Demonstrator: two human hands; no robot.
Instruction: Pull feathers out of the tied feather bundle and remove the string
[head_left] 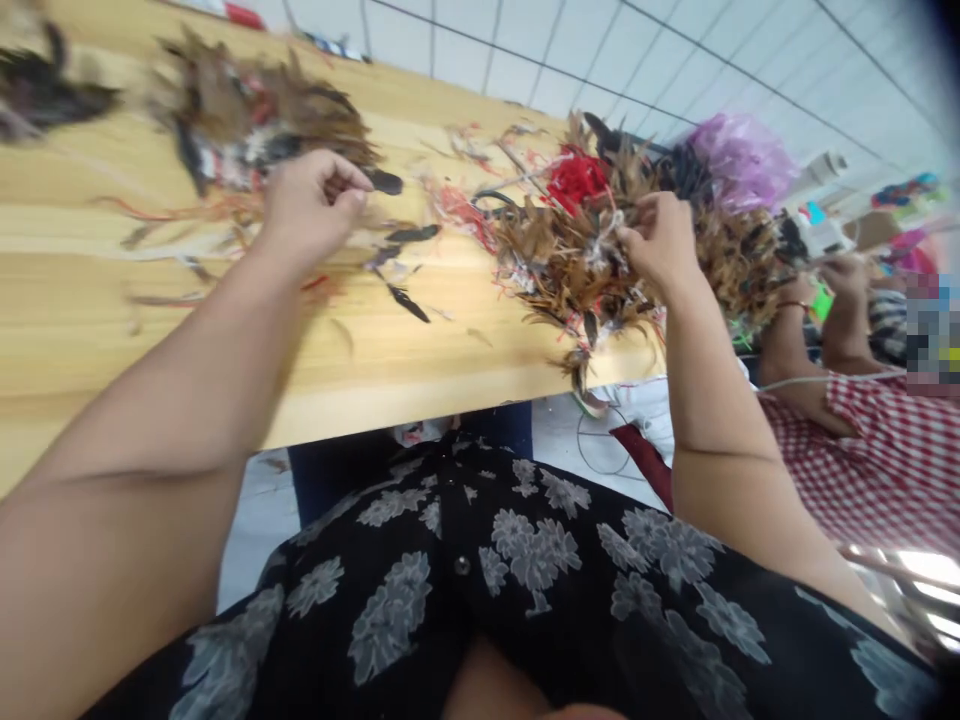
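My left hand point(319, 195) is pinched closed over the table, and a dark feather point(386, 182) sticks out at its fingertips. Just behind that hand lies a heap of brown and black feathers point(277, 100) with white and red bits in it. To the right, my right hand point(664, 240) reaches into a larger pile of brown feathers point(570, 265), its thumb and fingers closed together beside some whitish strands point(604, 245). What they grip is hidden. A bundle of red string point(577, 180) rests on this pile. Loose dark feathers point(409, 302) and orange-red strands are scattered between the hands.
The wooden table point(420, 365) ends close to my body. A tiled wall point(525, 45) runs along its back. Beyond the right pile sits a purple plastic bag point(742, 165). On the right a co-worker in a red checked garment point(892, 450) works at the same table.
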